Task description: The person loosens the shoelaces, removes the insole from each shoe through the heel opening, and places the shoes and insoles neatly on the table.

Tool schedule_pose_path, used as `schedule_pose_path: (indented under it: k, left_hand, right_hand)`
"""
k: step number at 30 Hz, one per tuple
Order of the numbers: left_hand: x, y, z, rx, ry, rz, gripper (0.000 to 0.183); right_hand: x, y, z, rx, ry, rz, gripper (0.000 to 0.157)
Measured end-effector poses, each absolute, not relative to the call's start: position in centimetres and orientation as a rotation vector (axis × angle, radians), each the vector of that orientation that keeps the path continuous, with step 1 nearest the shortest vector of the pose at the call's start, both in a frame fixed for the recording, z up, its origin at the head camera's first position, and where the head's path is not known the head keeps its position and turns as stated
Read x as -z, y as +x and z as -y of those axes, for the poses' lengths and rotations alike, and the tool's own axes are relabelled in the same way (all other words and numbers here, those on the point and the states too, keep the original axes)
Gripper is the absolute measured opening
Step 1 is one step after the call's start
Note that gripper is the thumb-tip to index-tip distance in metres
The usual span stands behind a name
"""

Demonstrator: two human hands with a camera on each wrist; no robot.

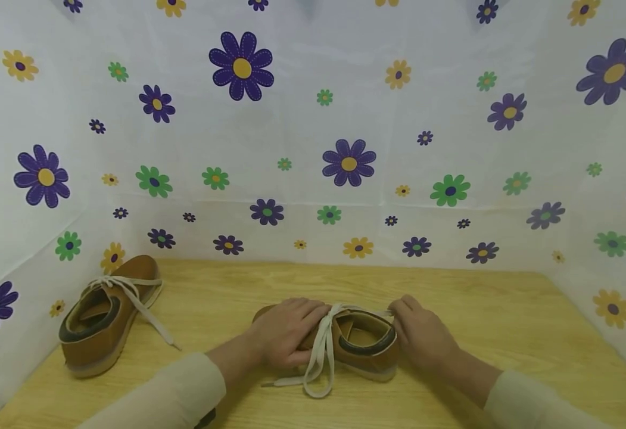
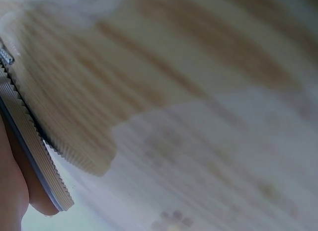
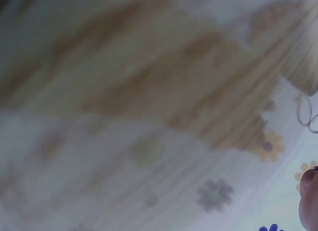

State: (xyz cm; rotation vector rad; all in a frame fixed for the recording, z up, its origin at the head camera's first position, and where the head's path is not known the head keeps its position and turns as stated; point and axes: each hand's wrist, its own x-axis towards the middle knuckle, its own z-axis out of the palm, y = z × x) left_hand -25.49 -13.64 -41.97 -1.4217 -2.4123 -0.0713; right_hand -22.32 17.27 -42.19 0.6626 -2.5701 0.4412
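A brown shoe with a white lace lies in the middle of the wooden table, its toe to the left. My left hand lies over the front of this shoe and grips it, hiding most of the toe. Its ribbed sole edge shows beside that hand in the left wrist view. At the heel end my right hand pinches the white shoelace, drawn out to the right above the opening. Loops of lace hang down the shoe's near side. A fingertip shows in the right wrist view.
Another brown shoe stands at the table's left edge, its lace tied at the top and one lace end trailing right. A white cloth printed with flowers encloses the wooden table at the back and sides.
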Motion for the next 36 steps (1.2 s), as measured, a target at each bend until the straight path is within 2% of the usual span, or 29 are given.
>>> schedule_pose_path:
  k: [3, 7, 14, 20, 28, 36]
  left_hand:
    - [41.9, -25.4, 13.6, 0.063, -1.418, 2.425, 0.076]
    - [41.8, -25.4, 13.6, 0.058, -1.415, 2.424, 0.075]
    - [41.9, -25.3, 13.7, 0.057, -1.407, 2.444, 0.076]
    - [41.9, -25.3, 13.6, 0.064, -1.407, 2.448, 0.076]
    - [41.7, -25.3, 13.3, 0.067, -1.417, 2.452, 0.075]
    - [41.6, -25.4, 13.4, 0.099, -1.436, 2.439, 0.075]
  right_hand:
    - [42.1, -22.3, -17.3, -0.491, 0.647, 2.568, 0.006]
    - [41.9, -22.3, -17.2, -0.524, 0.642, 2.599, 0.012]
    - [42.3, -22.4, -17.2, -0.407, 0.718, 2.484, 0.011]
    - [42.5, -22.4, -17.2, -0.344, 0.665, 2.536, 0.022]
    - [42.6, -22.1, -17.9, -0.299, 0.568, 2.649, 0.027]
    - [42.6, -22.1, -18.5, -0.133, 0.69, 2.645, 0.022]
